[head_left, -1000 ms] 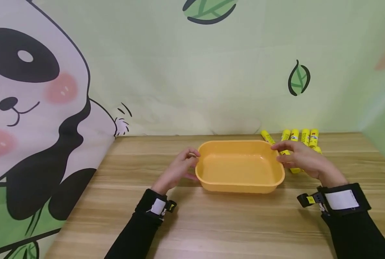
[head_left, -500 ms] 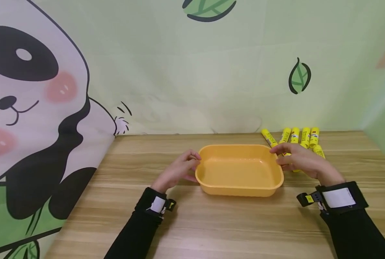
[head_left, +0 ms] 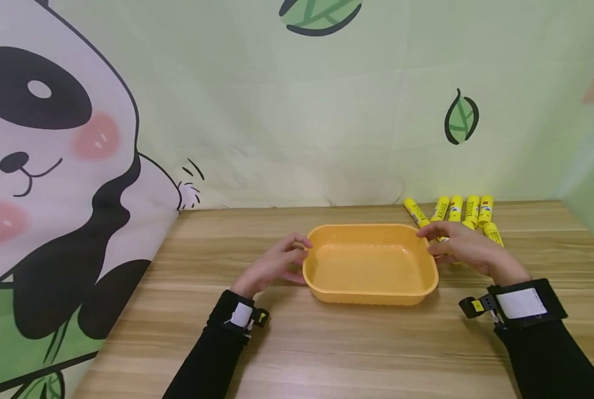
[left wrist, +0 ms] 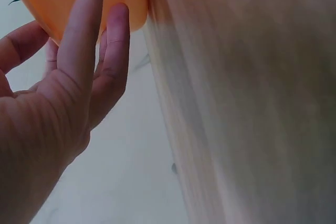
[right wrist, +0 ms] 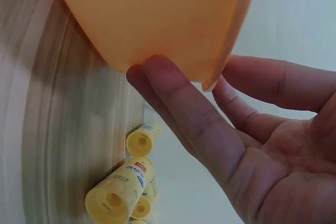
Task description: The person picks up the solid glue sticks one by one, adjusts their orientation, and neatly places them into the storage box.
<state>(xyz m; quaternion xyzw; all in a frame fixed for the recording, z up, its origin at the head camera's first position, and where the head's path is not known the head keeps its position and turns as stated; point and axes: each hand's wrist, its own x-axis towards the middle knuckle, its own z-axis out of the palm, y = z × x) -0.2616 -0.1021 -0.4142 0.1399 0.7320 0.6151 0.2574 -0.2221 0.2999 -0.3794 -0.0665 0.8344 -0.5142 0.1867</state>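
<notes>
Orange tub [head_left: 370, 265], frame centre — left hand [head_left: 274, 265] and right hand [head_left: 463, 248] touch its ends, fingers relaxed, nothing gripped. Steady evenly, sparing glue sticks [head_left: 468, 213] upper right.

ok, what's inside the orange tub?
Nothing visible: the orange tub shows bare floor in the head view. The near wall hides a thin strip of that floor. The yellow glue sticks lie outside, on the table.

Several of the yellow cylindrical glue sticks [head_left: 468, 213] are partly hidden behind the right hand [head_left: 463, 249]; their label print is unreadable.
</notes>
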